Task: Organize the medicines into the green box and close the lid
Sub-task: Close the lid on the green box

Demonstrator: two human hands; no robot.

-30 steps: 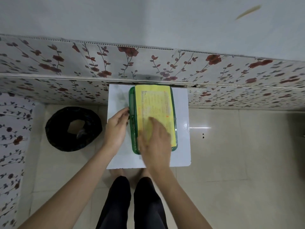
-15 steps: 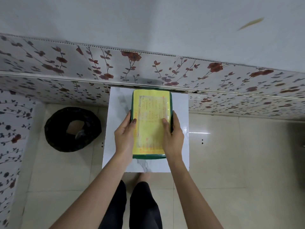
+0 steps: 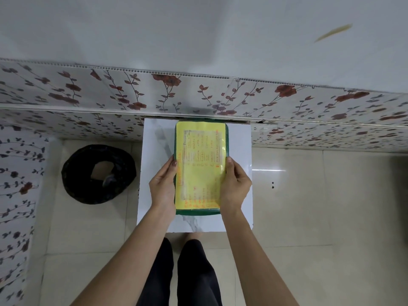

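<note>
Green box (image 3: pixel 201 212) closed, held at both long sides on the white worktop (image 3: pixel 154 173).

The box lies lengthwise at the worktop centre, far end near the floral wall panel (image 3: pixel 287 96). Its lid (image 3: pixel 201 166), faced with a yellow printed label, sits flat on the box. Left hand (image 3: pixel 163 186): grip grasping the left edge, fingers flat against it. Right hand (image 3: pixel 235 186): grip grasping the right edge, thumb on the lid rim. The medicines are not visible. A black bin (image 3: pixel 98 173) stands on the floor left of the worktop.
</note>
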